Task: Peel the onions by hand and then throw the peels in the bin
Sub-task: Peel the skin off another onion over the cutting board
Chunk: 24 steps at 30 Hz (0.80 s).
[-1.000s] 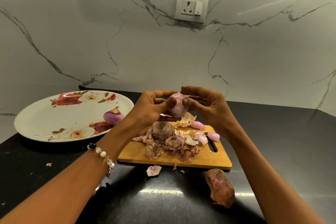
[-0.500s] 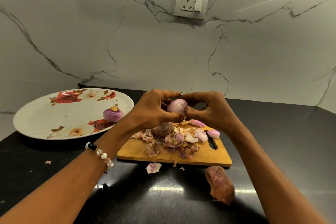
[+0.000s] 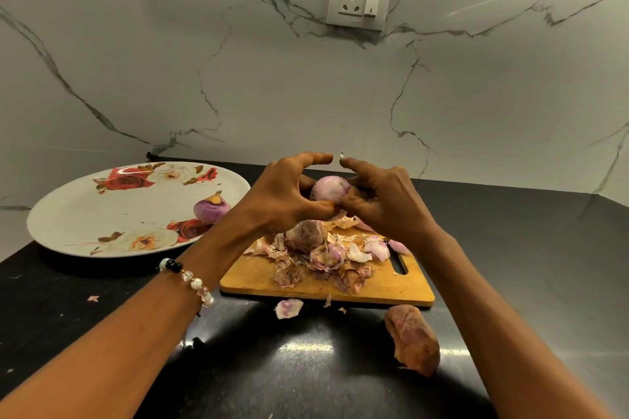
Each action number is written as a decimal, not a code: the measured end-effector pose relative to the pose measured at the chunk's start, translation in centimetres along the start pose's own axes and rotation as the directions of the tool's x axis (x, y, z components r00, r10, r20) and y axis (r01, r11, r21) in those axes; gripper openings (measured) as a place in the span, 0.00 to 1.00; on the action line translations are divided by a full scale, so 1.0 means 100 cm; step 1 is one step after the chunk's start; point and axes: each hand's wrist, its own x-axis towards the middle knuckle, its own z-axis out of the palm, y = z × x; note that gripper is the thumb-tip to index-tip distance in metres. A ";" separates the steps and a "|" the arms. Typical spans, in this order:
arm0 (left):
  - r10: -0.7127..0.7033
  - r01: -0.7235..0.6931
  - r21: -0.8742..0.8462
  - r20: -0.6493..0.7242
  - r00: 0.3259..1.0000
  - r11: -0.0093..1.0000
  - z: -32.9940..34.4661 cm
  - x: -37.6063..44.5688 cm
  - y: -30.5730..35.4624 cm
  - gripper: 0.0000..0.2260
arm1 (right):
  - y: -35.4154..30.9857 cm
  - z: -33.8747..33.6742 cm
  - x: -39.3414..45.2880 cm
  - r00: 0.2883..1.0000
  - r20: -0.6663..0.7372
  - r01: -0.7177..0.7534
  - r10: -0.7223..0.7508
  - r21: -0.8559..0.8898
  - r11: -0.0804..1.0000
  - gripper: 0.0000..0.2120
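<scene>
A pale purple onion (image 3: 329,193) is held above the cutting board (image 3: 374,286) between both hands; the left hand (image 3: 289,196) is curled round its near side, its grip closed on it; the right hand (image 3: 377,201) pinches it from the other side; loose peels (image 3: 320,258) are heaped on the board; a peeled onion (image 3: 211,209) lies on the flowered plate (image 3: 102,214); another peel (image 3: 413,340) rests on the dark desk (image 3: 527,265).
</scene>
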 end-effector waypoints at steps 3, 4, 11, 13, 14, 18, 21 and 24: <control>-0.013 0.014 -0.055 0.034 0.999 0.998 -0.001 0.000 0.002 0.37 | 0.004 -0.002 0.001 0.993 -0.086 -0.069 0.076 0.075 0.995 0.19; -0.006 0.009 -0.075 0.045 0.999 0.997 0.000 0.000 0.003 0.37 | 0.007 -0.004 0.001 0.986 -0.127 -0.092 0.105 0.108 0.990 0.19; -0.024 0.027 -0.077 0.040 0.999 0.997 0.000 0.000 -0.001 0.38 | 0.008 -0.020 0.000 0.959 0.033 -0.262 0.280 0.473 0.841 0.17; -0.039 0.043 -0.083 0.052 0.998 0.996 -0.001 0.000 -0.001 0.40 | 0.007 -0.023 0.001 0.972 0.095 -0.234 0.215 0.495 0.837 0.20; -0.041 0.047 -0.092 0.066 0.997 0.995 -0.001 0.001 -0.001 0.41 | 0.005 -0.023 0.001 0.977 0.120 -0.212 0.176 0.461 0.862 0.23; -0.062 0.075 -0.108 0.119 0.991 0.991 0.001 0.001 -0.003 0.43 | 0.001 -0.018 0.000 0.985 0.149 -0.138 0.090 0.346 0.928 0.28; -0.089 0.108 -0.158 0.124 0.988 0.982 0.001 0.001 -0.004 0.42 | 0.004 -0.021 -0.001 0.989 0.124 -0.115 0.078 0.326 0.938 0.27; -0.091 0.117 -0.209 0.129 0.987 0.971 -0.001 0.002 -0.003 0.39 | 0.009 -0.021 -0.002 0.991 0.093 -0.124 0.099 0.316 0.941 0.25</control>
